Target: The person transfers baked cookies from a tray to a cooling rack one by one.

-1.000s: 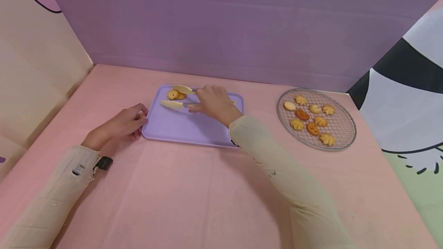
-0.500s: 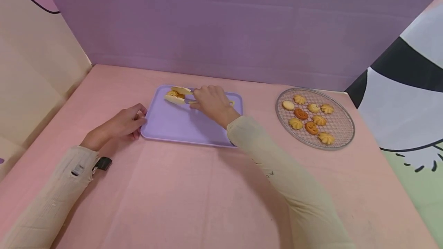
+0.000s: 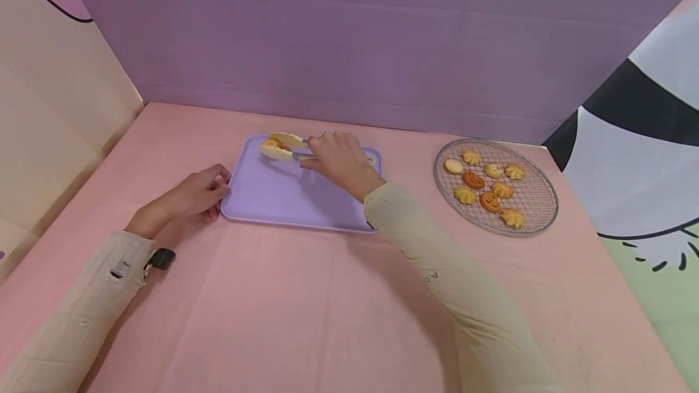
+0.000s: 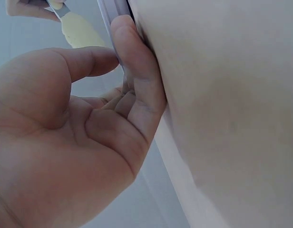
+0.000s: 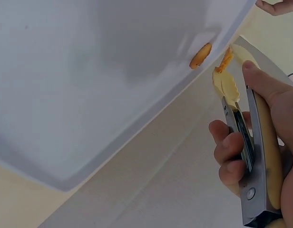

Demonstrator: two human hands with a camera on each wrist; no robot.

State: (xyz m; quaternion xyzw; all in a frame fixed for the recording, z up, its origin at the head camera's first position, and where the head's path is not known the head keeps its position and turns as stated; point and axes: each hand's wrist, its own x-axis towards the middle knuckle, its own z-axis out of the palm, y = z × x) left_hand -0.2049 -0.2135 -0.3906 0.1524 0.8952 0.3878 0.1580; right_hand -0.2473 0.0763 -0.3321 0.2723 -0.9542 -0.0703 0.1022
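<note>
My right hand (image 3: 341,161) grips a pair of tongs (image 5: 262,147) with cream scalloped tips. Pinched between those tips is a golden cookie (image 5: 226,60), raised off the lilac tray (image 3: 289,199) near its far left corner. A second cookie (image 5: 200,55) lies on the tray just below, partly hidden by the tongs in the head view. At the tray's left edge, my left hand (image 3: 195,193) pinches the rim between thumb and index finger, as the left wrist view shows; its other fingers curl beneath (image 4: 122,102).
A round wire rack (image 3: 537,211) on the right bears several cookies, among them a pretzel-shaped one (image 3: 473,180) and a pale round one (image 3: 454,166). Behind the pink table (image 3: 273,308) rises a purple wall (image 3: 349,41).
The right hand has squeezed the tongs from spread apart to nearly together around the cookie, then raised it slightly. My left hand stays at the tray's edge.
</note>
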